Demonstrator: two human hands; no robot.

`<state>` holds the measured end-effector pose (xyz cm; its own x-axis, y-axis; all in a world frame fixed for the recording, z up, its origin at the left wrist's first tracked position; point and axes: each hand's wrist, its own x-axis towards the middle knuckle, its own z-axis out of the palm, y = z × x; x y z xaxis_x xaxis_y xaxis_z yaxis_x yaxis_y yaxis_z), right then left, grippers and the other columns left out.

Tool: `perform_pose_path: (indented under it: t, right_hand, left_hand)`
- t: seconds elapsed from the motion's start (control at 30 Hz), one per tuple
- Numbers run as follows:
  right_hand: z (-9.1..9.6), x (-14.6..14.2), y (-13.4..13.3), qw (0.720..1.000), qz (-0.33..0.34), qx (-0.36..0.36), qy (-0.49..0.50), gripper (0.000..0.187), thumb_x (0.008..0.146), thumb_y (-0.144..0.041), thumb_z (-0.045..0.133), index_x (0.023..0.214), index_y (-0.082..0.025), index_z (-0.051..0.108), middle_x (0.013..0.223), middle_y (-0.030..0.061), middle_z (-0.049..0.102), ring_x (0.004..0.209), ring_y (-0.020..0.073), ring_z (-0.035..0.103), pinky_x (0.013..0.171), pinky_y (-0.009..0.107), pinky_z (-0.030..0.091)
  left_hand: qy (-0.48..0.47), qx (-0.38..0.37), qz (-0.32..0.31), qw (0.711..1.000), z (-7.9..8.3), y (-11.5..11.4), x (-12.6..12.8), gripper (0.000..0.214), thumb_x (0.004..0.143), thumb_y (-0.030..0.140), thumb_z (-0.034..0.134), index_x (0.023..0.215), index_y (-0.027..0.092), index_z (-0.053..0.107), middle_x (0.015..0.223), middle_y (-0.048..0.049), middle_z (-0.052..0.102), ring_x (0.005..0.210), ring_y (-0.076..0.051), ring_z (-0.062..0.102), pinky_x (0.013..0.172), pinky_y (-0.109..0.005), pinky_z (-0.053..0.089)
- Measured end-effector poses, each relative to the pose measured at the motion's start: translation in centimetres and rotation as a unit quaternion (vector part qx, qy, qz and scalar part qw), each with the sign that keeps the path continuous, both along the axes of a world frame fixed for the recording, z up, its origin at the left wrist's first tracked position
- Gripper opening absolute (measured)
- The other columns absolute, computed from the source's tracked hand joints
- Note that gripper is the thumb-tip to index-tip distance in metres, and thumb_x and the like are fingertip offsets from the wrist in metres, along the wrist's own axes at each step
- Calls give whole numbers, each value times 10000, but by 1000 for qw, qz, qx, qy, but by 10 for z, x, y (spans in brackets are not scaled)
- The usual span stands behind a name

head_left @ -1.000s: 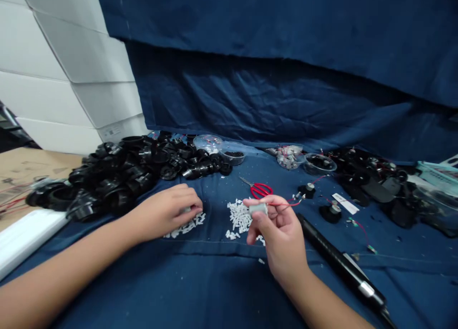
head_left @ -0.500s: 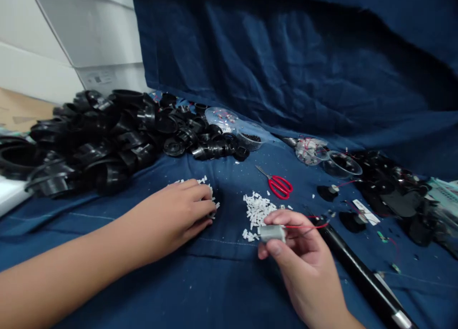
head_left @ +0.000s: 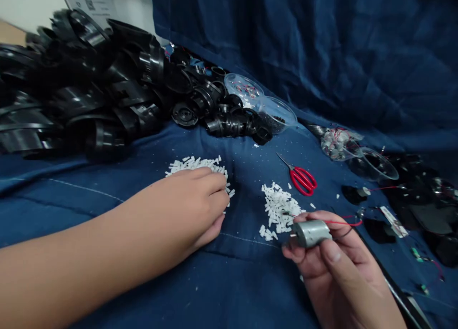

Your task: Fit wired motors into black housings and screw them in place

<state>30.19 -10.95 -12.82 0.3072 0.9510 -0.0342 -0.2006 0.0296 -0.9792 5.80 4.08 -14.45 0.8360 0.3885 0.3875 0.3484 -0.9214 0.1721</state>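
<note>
My right hand (head_left: 336,267) is closed around a small silver motor (head_left: 310,232) with a red wire (head_left: 339,222) trailing to the right. My left hand (head_left: 195,207) rests on the blue cloth with its fingers curled over the near edge of a pile of small white plastic pieces (head_left: 198,165); what the fingertips pinch is hidden. A second pile of white pieces (head_left: 279,208) lies between my hands, just left of the motor.
A big heap of black plastic parts (head_left: 89,90) fills the back left. Red-handled scissors (head_left: 302,178) lie behind the second pile. Clear plastic cups (head_left: 275,114) stand further back. More black parts and wired motors (head_left: 411,195) sit at the right. A black rod (head_left: 408,302) lies bottom right.
The view has dipped and closed in on the cloth. My left hand has stayed on the left white pile, fingers curling. My right hand keeps the motor, turned more sideways.
</note>
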Motion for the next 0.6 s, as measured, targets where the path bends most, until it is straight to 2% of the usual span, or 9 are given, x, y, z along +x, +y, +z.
perform_pose_path:
  t: [0.2, 0.3, 0.4, 0.47, 0.6]
  right_hand:
    - [4, -4, -6, 998, 3, -35, -44, 236, 925, -356, 867, 1158, -345, 834, 1057, 87, 834, 754, 225, 814, 742, 355, 727]
    - [4, -5, -8, 997, 12, -44, -62, 238, 928, -383, 859, 1162, -352, 827, 1042, 91, 827, 741, 233, 804, 718, 379, 724]
    - [4, -5, -8, 997, 5, -34, -75, 248, 872, -446, 907, 1087, -348, 832, 976, 85, 801, 738, 232, 764, 661, 368, 695]
    - [5, -7, -10, 997, 3, -36, -74, 277, 821, -483, 943, 1026, -337, 827, 855, 64, 758, 710, 226, 728, 603, 343, 651]
    - [10, -19, -15, 994, -29, -106, -20, 351, 777, -527, 974, 995, -318, 796, 626, -23, 631, 539, 160, 637, 519, 285, 519]
  left_hand:
    - [-41, -14, -21, 999, 4, -3, -3, 215, 1060, 265, 513, 889, 244, 642, 743, -18, 634, 667, -235, 637, 598, -397, 554]
    - [-76, -49, -33, 995, 6, -6, -4, 255, 1114, 273, 449, 1003, 235, 675, 774, -12, 645, 663, -215, 626, 606, -387, 544]
    - [-72, -58, -72, 993, 6, -11, -1, 225, 1101, 246, 491, 1007, 241, 695, 822, -15, 672, 701, -215, 630, 633, -381, 553]
    - [-46, -23, -102, 993, 6, -15, 2, 188, 1048, 193, 543, 980, 236, 714, 817, -22, 681, 706, -235, 625, 642, -400, 557]
    - [-13, 33, -126, 991, 5, -17, 6, 193, 974, 122, 584, 997, 217, 750, 824, -35, 710, 708, -247, 638, 662, -404, 572]
